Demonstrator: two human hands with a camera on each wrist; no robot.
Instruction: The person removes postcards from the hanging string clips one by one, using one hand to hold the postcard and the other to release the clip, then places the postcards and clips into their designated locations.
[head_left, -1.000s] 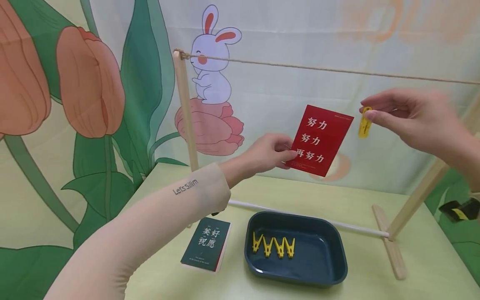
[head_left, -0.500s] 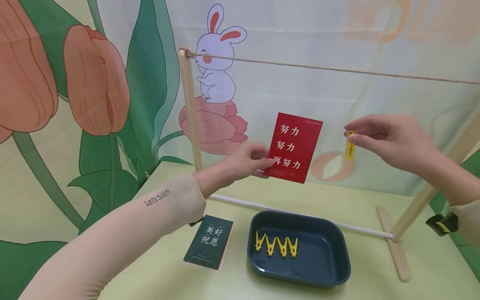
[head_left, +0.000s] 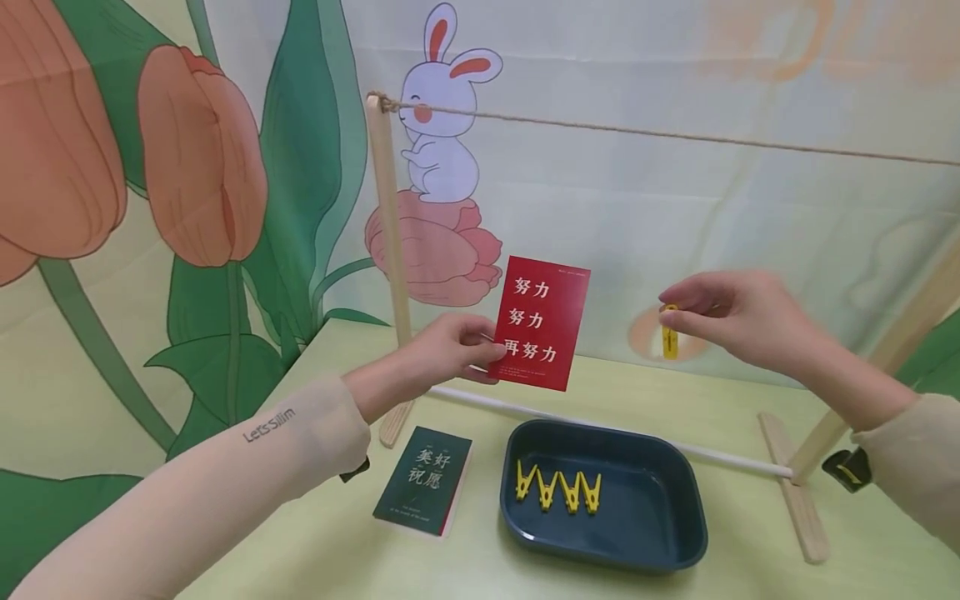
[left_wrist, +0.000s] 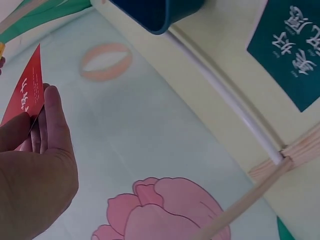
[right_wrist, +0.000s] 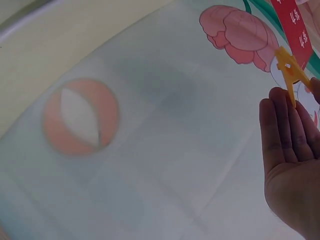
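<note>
My left hand (head_left: 450,350) pinches the lower left corner of a red card (head_left: 542,324) with white characters, holding it upright in the air above the table. In the left wrist view the red card (left_wrist: 24,89) shows edge-on between thumb and fingers. My right hand (head_left: 727,315) pinches a yellow clothespin (head_left: 669,332), which hangs down to the right of the card; the clothespin (right_wrist: 290,75) also shows in the right wrist view. Both are well below the twine line (head_left: 675,137) strung between wooden posts (head_left: 390,225).
A dark blue tray (head_left: 660,533) on the pale green table holds several yellow clothespins (head_left: 558,490). A dark green card (head_left: 424,490) lies left of it. A white rod (head_left: 600,429) and wooden feet (head_left: 795,487) form the frame's base. A painted backdrop stands behind.
Both hands have come down and to the left, away from the twine. The red card and the held clothespin moved with them.
</note>
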